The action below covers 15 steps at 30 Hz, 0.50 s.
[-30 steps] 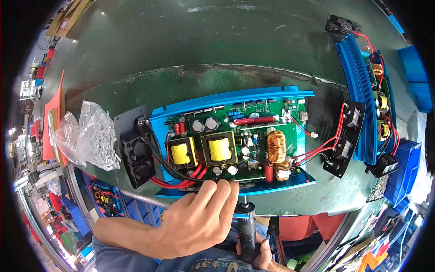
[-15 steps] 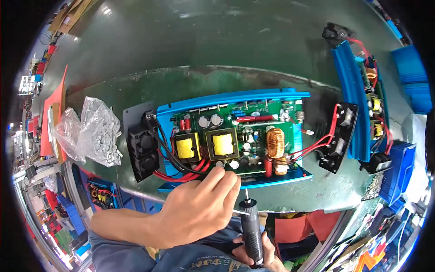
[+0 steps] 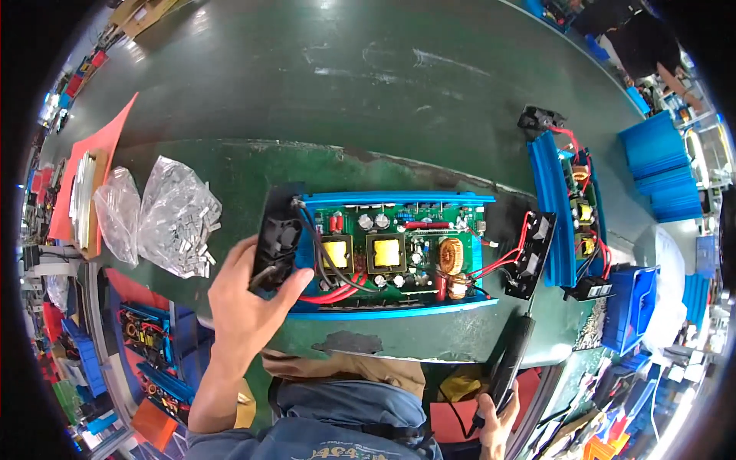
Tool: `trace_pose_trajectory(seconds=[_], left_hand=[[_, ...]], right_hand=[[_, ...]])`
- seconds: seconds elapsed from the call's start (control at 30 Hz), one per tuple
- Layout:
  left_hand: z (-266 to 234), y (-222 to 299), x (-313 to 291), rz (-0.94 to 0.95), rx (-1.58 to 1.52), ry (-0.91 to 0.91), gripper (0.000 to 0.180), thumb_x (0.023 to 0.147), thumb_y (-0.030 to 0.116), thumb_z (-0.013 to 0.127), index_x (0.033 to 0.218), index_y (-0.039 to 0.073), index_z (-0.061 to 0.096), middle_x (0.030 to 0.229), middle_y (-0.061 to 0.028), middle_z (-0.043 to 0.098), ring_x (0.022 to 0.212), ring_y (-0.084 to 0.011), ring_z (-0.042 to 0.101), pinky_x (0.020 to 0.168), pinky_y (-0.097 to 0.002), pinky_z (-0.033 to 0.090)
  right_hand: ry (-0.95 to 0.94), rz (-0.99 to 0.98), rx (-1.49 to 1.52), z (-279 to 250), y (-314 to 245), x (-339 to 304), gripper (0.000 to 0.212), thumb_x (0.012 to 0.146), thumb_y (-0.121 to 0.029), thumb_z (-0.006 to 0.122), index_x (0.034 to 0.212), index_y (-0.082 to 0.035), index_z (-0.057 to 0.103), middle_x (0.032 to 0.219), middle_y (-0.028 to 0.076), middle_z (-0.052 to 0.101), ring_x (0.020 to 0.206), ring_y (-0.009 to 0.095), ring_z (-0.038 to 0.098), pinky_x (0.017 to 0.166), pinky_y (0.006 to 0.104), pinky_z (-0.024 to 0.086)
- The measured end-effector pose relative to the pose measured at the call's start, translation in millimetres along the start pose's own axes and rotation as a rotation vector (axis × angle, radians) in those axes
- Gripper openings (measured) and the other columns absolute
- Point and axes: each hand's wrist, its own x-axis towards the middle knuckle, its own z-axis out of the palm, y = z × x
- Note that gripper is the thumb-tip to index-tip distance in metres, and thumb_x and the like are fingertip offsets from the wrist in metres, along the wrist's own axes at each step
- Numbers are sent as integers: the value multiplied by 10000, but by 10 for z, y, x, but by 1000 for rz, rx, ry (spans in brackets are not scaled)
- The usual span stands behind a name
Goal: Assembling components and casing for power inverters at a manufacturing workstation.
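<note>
My left hand [image 3: 249, 303] is closed on the black fan end plate [image 3: 277, 239], with the thumb on its near right side and the fingers round its left. Black and red wires run from this plate to the green circuit board [image 3: 422, 257], which lies in a blue metal housing [image 3: 399, 307]. Two yellow-wound transformers [image 3: 385, 251] and a copper coil [image 3: 451, 254] stand on the board. Lower right, my right hand [image 3: 497, 420] grips a black electric screwdriver [image 3: 512, 356], its bit pointing away from me beside a second black end plate [image 3: 530, 257], joined to the board by red wires.
Another blue housing with a board [image 3: 556, 207] stands at the right, near a blue bin [image 3: 630, 307] and blue metal profiles [image 3: 659, 165]. Plastic bags of small grey metal pieces [image 3: 180, 222] lie at the left. More units sit on a shelf [image 3: 146, 333] below the bench.
My left hand has moved from the board's near edge leftward to the fan end plate. The screwdriver in my right hand has swung to the right, away from the housing.
</note>
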Motion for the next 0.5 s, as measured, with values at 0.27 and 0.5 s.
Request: trace_pose_trajectory(seconds=[0.27, 0.5], left_hand=[[-207, 131, 98, 613, 322, 147, 554, 685, 116, 792, 1223, 29, 688, 1168, -115, 716, 1057, -292, 699, 852, -377, 589], [-116, 260, 252, 622, 274, 165, 498, 757, 54, 780, 1242, 9, 671, 1172, -163, 712, 1041, -316, 704, 854, -393, 588]], right_hand=[[-39, -544, -816, -21, -458, 578, 656, 811, -186, 772, 1379, 36, 529, 1144, 265, 679, 1056, 412, 671, 983, 436, 503], [178, -1138, -765, 375, -886, 645, 458, 764, -19, 766, 1198, -24, 621, 1137, 164, 614, 1042, 373, 586, 913, 457, 481]])
